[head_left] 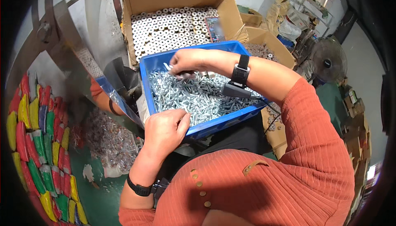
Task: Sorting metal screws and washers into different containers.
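A blue plastic bin [150, 67] sits in front of me, full of small silvery screws [194, 96]. My right hand [187, 61] reaches across to the bin's far left corner, fingers pinched on a few screws. My left hand [165, 131] rests at the bin's near left rim, fingers curled; what it holds is hidden. Both wrists wear black bands, and the right one carries a small black device [236, 89] with a cable.
An open cardboard box [136, 3] packed with upright silvery tubes stands behind the bin. Another cardboard box [272, 46] sits to the right. Coloured packets [43, 139] line the left. Bagged metal parts [105, 137] lie on the green floor. A fan [328, 61] stands far right.
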A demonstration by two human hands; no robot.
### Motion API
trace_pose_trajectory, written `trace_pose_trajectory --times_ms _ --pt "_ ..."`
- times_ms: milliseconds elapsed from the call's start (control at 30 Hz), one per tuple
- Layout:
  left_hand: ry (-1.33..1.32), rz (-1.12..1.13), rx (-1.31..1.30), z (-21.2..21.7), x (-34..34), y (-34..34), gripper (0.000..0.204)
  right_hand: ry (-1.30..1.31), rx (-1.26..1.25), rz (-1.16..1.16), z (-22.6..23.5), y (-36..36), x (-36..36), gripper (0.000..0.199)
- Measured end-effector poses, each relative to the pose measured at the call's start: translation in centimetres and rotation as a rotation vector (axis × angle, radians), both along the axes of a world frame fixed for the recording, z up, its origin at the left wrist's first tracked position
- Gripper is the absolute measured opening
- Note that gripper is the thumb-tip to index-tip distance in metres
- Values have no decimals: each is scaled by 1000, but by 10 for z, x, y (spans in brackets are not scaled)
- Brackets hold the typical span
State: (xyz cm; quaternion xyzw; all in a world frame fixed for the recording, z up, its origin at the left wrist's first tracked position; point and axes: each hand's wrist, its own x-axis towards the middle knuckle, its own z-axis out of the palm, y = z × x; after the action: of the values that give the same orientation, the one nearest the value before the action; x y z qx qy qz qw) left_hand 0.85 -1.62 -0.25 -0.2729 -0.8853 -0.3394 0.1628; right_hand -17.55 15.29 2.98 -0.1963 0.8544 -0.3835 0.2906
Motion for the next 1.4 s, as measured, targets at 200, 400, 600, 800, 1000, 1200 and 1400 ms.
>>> trace_pose_trajectory --times_ms 200,400,600,800,1000,1200,1400 --pt "-18 30 -10 4 3 6 19 28 -486 -34 13 -94 -25 23" --pt "-40 49 -24 2 10 -1 14 211 -361 9 40 -93 -13 44" --pt "-43 17 -14 1 3 7 10 144 -641 -318 27 131 26 36" --pt "-219 90 -18 1 3 11 14 294 -634 -1083 -43 378 114 27" --pt "-209 121 -36 -13 -2 11 18 47 216 -970 -222 474 185 19" --pt "-143 125 -120 -10 1 10 23 98 864 -597 -274 421 194 26" --pt "-170 164 -102 -9 4 10 23 186 947 -637 -345 435 191 22"
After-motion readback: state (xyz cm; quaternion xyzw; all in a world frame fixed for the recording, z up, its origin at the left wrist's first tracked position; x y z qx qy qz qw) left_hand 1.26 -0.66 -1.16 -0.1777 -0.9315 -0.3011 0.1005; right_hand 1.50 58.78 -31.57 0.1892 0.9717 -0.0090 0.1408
